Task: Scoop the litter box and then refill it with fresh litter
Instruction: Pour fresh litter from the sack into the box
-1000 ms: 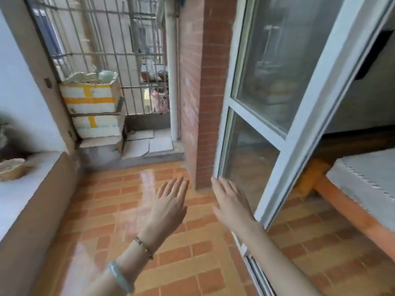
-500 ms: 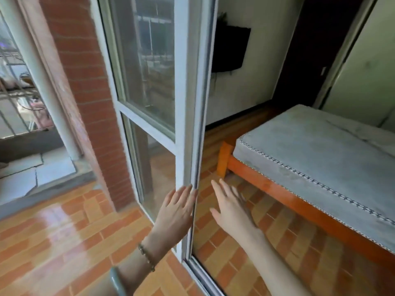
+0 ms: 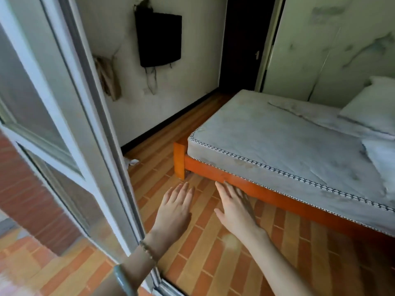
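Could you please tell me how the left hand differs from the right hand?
The left hand has a beaded bracelet and a bangle on its arm; the right hand has a bare wrist. The left hand is beside the door frame, the right hand nearer the orange bed frame. Both are open, fingers straight, holding nothing.

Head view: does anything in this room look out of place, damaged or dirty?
Yes. A crumpled white scrap lies on the tiled floor beside the door frame. The mattress shows grey stains. Loose cables dangle under the black screen. No litter box is in view.
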Tool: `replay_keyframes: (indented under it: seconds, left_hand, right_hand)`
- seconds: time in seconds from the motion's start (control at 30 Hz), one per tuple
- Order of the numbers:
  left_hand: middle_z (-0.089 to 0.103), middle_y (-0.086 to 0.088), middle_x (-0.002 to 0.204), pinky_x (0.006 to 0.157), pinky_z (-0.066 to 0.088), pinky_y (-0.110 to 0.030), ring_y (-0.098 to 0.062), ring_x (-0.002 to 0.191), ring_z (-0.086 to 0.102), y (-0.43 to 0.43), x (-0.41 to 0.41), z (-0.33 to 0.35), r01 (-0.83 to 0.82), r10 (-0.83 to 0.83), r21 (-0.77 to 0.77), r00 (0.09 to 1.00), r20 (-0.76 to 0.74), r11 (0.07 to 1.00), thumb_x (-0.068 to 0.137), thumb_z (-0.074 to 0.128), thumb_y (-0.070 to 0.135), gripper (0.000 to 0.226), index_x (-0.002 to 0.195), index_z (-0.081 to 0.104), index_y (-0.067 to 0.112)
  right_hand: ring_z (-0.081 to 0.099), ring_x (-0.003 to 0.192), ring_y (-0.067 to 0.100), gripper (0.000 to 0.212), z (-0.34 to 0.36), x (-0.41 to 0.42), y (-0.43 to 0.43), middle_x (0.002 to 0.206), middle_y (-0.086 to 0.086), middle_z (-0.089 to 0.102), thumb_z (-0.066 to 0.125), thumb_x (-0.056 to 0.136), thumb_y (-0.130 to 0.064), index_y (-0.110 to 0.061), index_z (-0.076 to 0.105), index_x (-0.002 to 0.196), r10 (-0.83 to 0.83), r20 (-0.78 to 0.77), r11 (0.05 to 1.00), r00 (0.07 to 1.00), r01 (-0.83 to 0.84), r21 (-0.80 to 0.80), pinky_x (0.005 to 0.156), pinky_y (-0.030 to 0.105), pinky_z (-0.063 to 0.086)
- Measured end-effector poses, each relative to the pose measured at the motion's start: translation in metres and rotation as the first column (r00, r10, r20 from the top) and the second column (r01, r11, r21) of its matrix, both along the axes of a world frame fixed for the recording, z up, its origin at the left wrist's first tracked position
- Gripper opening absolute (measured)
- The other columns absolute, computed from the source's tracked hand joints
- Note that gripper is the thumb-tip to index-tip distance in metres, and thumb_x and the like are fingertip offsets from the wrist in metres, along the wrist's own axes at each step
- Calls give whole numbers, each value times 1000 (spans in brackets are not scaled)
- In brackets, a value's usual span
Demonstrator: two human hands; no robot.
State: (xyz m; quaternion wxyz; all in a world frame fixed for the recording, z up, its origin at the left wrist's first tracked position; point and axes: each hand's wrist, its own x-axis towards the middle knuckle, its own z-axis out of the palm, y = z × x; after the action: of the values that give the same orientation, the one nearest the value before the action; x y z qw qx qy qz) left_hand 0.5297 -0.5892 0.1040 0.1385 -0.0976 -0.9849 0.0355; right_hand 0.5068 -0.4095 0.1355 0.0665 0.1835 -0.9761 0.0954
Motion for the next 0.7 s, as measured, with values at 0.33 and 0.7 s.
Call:
replay_keyframes:
  seconds: [0.33,0.7]
  left_hand:
    - [59,-14,127,91,48,-45,-29,114,58,19,-169,-10,49,-49,32,999,14,998,41,87,26,91,125,58,6]
    - [62,-16,122,87,51,-45,-31,107,62,8,-324,7,-46,46,16,999,18,999,43,89,29,84,119,63,4]
  right_hand:
    - [32,136,28,69,-12,-156,13,150,9,31,60,88,-30,-17,25,146,-20,-17,999,1000,19,-51,111,38,26]
    - [43,127,29,65,7,-327,-1,143,11,41,65,84,-24,-14,35,141,60,-26,997,998,-61,-39,105,39,36]
